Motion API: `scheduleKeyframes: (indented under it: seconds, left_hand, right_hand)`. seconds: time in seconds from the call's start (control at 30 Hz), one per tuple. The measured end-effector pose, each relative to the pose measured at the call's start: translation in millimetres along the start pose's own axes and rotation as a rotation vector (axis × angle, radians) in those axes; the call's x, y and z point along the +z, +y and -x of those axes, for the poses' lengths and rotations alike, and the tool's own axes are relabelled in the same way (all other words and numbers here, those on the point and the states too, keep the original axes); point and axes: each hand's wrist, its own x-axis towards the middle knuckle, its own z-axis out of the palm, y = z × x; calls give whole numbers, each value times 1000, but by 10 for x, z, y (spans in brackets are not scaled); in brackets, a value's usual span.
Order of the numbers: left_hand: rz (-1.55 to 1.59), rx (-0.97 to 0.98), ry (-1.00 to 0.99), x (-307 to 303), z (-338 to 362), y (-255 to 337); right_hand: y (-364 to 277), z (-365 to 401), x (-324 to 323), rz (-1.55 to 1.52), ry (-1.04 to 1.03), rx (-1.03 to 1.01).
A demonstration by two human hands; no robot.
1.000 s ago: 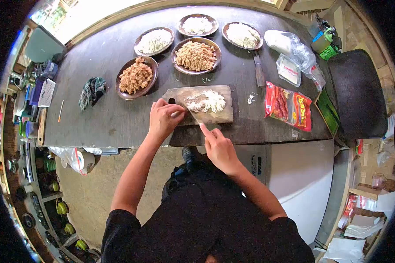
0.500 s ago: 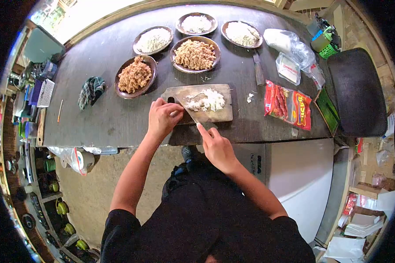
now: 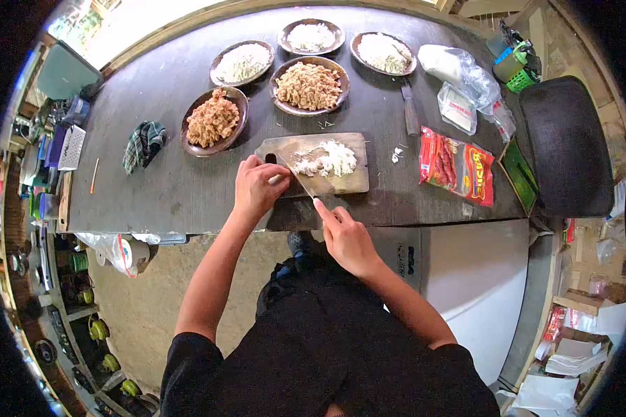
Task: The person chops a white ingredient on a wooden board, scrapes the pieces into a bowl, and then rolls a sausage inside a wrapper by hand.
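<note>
A wooden cutting board [image 3: 351,183] lies near the table's front edge, with a pile of finely chopped pale food [image 3: 337,158] on its right half. My right hand [image 3: 350,240] is closed round the handle of a kitchen knife [image 3: 301,183], whose blade slants up and left across the board. By the board's left end, next to the blade, my left hand [image 3: 259,186] has its fingers bent and pressed together. What lies under those fingertips is hidden. A few pale scraps [image 3: 396,154] sit on the table right of the board.
Beyond the board stand bowls of crisp brown food [image 3: 308,85] and plates of white shreds [image 3: 243,64]. A second knife [image 3: 410,115], a red sausage packet [image 3: 455,167] and plastic bags [image 3: 459,73] lie to the right. At left are a checked cloth [image 3: 145,144] and a thin stick [image 3: 95,176].
My right hand has drawn back slightly toward me and to the right with the knife. The left hand stays at the board's left end.
</note>
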Motion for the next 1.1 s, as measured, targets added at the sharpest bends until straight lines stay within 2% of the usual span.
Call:
scheduleKeyframes:
  seconds: [0.37,0.77,0.97,1.1]
  left_hand:
    - [-9,-25,-15,-26,1,22]
    - [8,-28,10,6,14,-4]
    - [76,-22,57,63,69,-49]
    - [91,-11,82,93,89,-68]
  right_hand:
    - [45,56,-57,-54,30,-29]
    - [3,-69,-1,80,-14,-7]
    - [5,3,-80,-44,36,-18]
    - [-27,59,-127,-24,-15,-6]
